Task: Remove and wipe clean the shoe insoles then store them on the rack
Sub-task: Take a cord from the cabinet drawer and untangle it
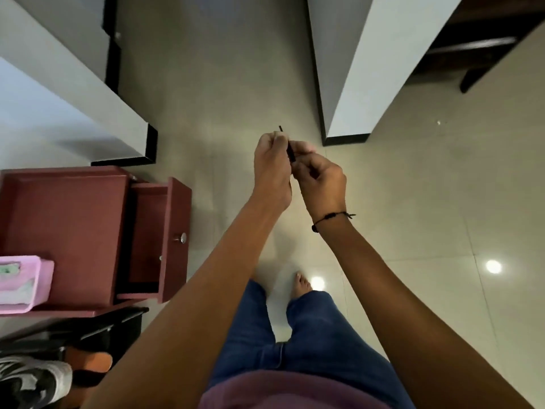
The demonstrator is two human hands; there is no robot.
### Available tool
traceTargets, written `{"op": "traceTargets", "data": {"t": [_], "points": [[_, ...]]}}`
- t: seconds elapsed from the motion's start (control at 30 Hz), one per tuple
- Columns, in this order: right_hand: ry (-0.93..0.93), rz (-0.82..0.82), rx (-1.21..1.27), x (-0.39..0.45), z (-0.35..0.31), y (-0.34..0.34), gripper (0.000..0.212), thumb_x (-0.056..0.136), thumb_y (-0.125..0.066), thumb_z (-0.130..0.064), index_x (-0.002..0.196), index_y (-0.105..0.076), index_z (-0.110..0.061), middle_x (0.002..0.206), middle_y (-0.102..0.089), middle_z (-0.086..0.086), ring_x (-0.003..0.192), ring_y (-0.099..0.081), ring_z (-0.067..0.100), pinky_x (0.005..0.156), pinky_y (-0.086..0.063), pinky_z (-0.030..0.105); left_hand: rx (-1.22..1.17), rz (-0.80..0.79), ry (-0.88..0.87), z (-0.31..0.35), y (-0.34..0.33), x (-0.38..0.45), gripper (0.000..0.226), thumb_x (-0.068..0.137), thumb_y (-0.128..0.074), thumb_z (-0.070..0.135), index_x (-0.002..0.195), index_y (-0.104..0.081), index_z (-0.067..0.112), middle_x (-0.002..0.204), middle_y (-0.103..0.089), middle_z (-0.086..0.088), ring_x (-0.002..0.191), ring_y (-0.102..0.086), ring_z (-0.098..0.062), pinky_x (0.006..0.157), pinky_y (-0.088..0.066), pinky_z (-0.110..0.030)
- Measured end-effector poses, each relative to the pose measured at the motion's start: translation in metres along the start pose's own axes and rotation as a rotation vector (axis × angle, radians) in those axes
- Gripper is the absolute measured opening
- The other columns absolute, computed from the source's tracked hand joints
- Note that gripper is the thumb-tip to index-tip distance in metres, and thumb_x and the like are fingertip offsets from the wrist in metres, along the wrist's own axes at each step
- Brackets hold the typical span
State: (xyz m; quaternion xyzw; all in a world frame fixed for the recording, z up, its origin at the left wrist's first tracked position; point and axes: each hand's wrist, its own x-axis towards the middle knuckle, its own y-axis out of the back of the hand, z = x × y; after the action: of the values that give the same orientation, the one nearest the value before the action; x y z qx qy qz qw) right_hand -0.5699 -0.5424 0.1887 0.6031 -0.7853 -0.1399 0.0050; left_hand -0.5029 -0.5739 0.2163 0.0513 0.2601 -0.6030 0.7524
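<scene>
Standing on a pale tiled floor (413,202), the person holds both hands raised together in front of the body. The left hand (272,163) has its fingers curled into a close grip around the upper part of a thin dark strip (290,147), whose short tip pokes out above the knuckles. The right hand (320,178) meets it from the other side, its fingers and thumb pinching the lower part of the same strip, so both grips are clamped on it and the two hands touch. Seen edge-on and blurred, the strip may be an insole, though the view is too poor to be sure. A dark cord bracelet (330,218) circles the right wrist.

At left stands a dark red cabinet (67,219) with its drawer (153,237) pulled open, a metal knob on the drawer front. A pink box (26,283) sits on the cabinet's top surface near its front edge. In the lower left corner lies a black-and-white shoe (32,379), and just beside it an orange-soled piece of footwear (91,360) on a dark rack (115,323), well apart from the hands. Blue jeans (295,343) and one bare foot (300,284) show below the arms.
</scene>
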Motion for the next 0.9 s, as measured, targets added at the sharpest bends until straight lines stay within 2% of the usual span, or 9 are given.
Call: {"op": "traceTargets", "data": {"t": [0.07,0.23,0.33,0.43,0.57,0.6,0.67,0.73,0.9], "points": [[-0.002,-0.036,-0.024,-0.004,-0.011,-0.005,0.016,0.084,-0.060,-0.006,0.068,-0.063,-0.011,0.067,-0.057,0.003,0.061,-0.047,0.011,0.059,-0.040,0.021,-0.034,0.001,-0.050,0.022,0.011,-0.003,0.024,0.101,-0.030,0.009,0.078,-0.035,0.011,0.053,-0.053,-0.003,0.049,-0.053,-0.018,0.054,-0.045,-0.030],[0.026,-0.136,-0.123,-0.007,-0.020,-0.027,0.014,0.082,-0.058,-0.002,0.069,-0.064,-0.003,0.071,-0.064,0.001,0.062,-0.051,0.008,0.062,-0.044,0.025,0.123,0.011,-0.235,0.069,0.043,-0.002,0.024,0.099,-0.029,0.005,0.077,-0.034,0.015,0.062,-0.036,-0.002,0.038,-0.033,-0.003,0.040,-0.029,-0.019],[-0.010,-0.184,-0.305,-0.011,-0.006,-0.037,0.013,0.082,-0.060,-0.005,0.073,-0.063,0.004,0.080,-0.067,0.015,0.073,-0.054,0.016,0.067,-0.041,0.028,0.277,0.025,-0.374,0.092,0.066,-0.005,0.027,0.098,-0.030,0.004,0.075,-0.036,0.017,0.061,-0.041,-0.002,0.039,-0.031,-0.001,0.043,-0.026,-0.018],[-0.069,-0.195,-0.352,-0.019,-0.002,-0.042,0.013,0.082,-0.061,-0.005,0.075,-0.067,0.003,0.081,-0.067,0.009,0.078,-0.054,0.015,0.065,-0.036,0.020,0.445,0.023,-0.526,0.108,0.092,-0.006,0.028,0.098,-0.032,0.002,0.076,-0.036,0.019,0.070,-0.052,-0.010,0.040,-0.038,0.002,0.051,-0.028,-0.020],[0.033,-0.234,-0.248,-0.023,-0.049,-0.060,0.031,0.080,-0.064,-0.006,0.053,-0.055,-0.016,0.069,-0.061,0.001,0.071,-0.056,0.014,0.066,-0.042,0.022,0.807,-0.048,-0.699,0.108,0.112,-0.011,0.017,0.103,-0.034,0.017,0.087,-0.039,0.013,0.077,-0.069,-0.007,0.047,-0.046,0.006,0.049,-0.029,-0.015],[0.066,-0.243,-0.217,-0.023,-0.066,-0.063,0.035,0.079,-0.064,-0.006,0.050,-0.051,-0.020,0.065,-0.059,0.002,0.069,-0.055,0.015,0.066,-0.043,0.024,0.887,-0.056,-0.728,0.104,0.113,-0.012,0.021,0.103,-0.031,0.026,0.089,-0.039,0.013,0.077,-0.069,-0.006,0.053,-0.051,0.002,0.052,-0.033,-0.018],[0.121,-0.249,-0.158,-0.025,-0.093,-0.069,0.036,0.078,-0.063,-0.005,0.048,-0.049,-0.020,0.059,-0.055,0.003,0.066,-0.053,0.016,0.065,-0.044,0.030,0.997,-0.072,-0.750,0.096,0.117,-0.012,0.027,0.103,-0.028,0.031,0.092,-0.043,0.011,0.073,-0.061,-0.010,0.067,-0.061,-0.025,0.062,-0.046,-0.033],[0.134,-0.258,-0.126,-0.028,-0.112,-0.073,0.031,0.079,-0.061,-0.003,0.051,-0.052,-0.015,0.057,-0.054,0.004,0.062,-0.051,0.016,0.063,-0.044,0.031,1.056,-0.090,-0.749,0.093,0.124,-0.008,0.027,0.102,-0.028,0.026,0.097,-0.046,0.006,0.072,-0.051,-0.009,0.070,-0.058,-0.036,0.061,-0.044,-0.040],[0.055,-0.309,0.047,-0.048,-0.139,-0.070,0.025,0.077,-0.058,0.004,0.057,-0.060,-0.010,0.051,-0.055,-0.002,0.046,-0.046,0.000,0.046,-0.034,0.007,1.134,-0.030,-0.935,0.102,0.138,-0.008,0.081,0.087,-0.001,0.059,0.104,-0.050,-0.002,0.065,-0.047,-0.007,0.053,-0.039,-0.026,0.054,-0.027,-0.032]]}}
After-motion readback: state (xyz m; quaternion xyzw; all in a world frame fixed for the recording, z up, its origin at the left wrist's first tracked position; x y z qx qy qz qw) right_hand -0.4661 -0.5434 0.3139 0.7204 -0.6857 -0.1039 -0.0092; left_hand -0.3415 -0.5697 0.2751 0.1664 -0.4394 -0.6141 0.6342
